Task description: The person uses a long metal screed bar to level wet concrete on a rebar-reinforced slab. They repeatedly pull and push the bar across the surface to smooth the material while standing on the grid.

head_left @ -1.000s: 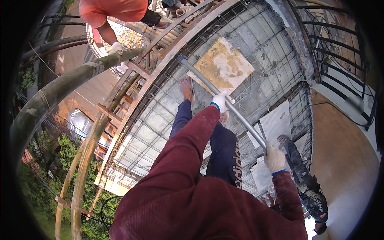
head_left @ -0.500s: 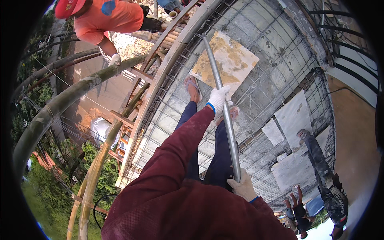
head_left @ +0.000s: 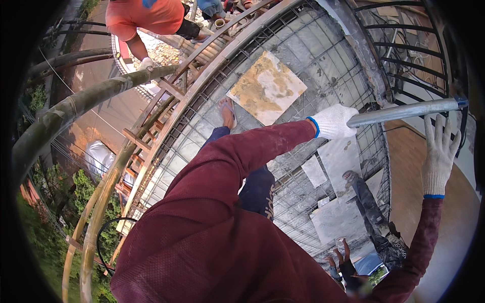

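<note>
A grey metal pipe (head_left: 404, 112) lies nearly level across the right side of the view. My left hand (head_left: 336, 122), in a white knit glove with a blue cuff, is closed around its left end. Under the pipe's right part, my right hand (head_left: 438, 156) is raised with gloved fingers spread. Its fingertips come close to the pipe's lower side; whether they touch it I cannot tell. My sandaled foot (head_left: 227, 113) stands on the steel rebar mesh (head_left: 202, 132), beside a stained board (head_left: 269, 88).
A black railing (head_left: 404, 49) curves at the upper right. Thick bamboo poles (head_left: 76, 103) run along the left, outside a wooden edge beam (head_left: 209, 70). A person in an orange shirt (head_left: 151, 20) touches one pole. Another person in dark clothes (head_left: 374, 212) is near pale panels (head_left: 333, 219) at the lower right.
The pipe has swung from upright before me to nearly level at the right. My right hand has let go and opened; my left hand has moved right, still holding the pipe.
</note>
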### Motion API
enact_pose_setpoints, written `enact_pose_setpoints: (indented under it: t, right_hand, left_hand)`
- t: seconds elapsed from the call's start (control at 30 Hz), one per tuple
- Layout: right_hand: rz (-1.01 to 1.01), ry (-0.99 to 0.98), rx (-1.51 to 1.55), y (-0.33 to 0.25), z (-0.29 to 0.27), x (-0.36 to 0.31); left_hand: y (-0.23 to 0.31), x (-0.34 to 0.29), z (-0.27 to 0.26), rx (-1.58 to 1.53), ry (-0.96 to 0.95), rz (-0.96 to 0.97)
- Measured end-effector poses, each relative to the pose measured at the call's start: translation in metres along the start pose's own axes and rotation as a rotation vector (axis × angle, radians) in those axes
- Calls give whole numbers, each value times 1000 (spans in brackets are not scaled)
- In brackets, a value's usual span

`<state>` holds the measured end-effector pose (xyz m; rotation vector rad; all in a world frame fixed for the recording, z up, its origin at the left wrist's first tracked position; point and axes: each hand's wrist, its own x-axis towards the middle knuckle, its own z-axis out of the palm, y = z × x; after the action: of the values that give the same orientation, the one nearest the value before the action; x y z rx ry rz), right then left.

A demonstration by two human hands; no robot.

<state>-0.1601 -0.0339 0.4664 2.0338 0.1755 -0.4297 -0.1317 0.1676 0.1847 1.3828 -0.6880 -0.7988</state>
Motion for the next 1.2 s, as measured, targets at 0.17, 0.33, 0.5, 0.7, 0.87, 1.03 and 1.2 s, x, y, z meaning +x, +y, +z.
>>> enact_pose_setpoints:
  t: [0.17, 0.33, 0.5, 0.7, 0.87, 1.03, 1.2]
  right_hand:
    - [-210, 78, 448, 42, -35, -120]
    - [-285, 202, 217, 11, -154, -50]
    - [-223, -465, 803, 30, -131, -45]
    - [-279, -492, 891, -47, -173, 30]
    - [-347, -393, 835, -76, -161, 85]
    - [-398, -308, 828, -96, -159, 112]
    - [-403, -237, 732, -95, -188, 132]
  left_hand:
    - [-22, -42, -22, 184, -121, 96]
    - [-34, -78, -60, 318, -131, 133]
    - [-33, -77, -98, 347, -155, 188]
    - [-112, -70, -146, 472, 108, 40]
    - [-146, -70, -177, 457, 128, -80]
    - [-176, -70, -193, 510, 194, -88]
    - [-192, -56, -189, 477, 266, -82]
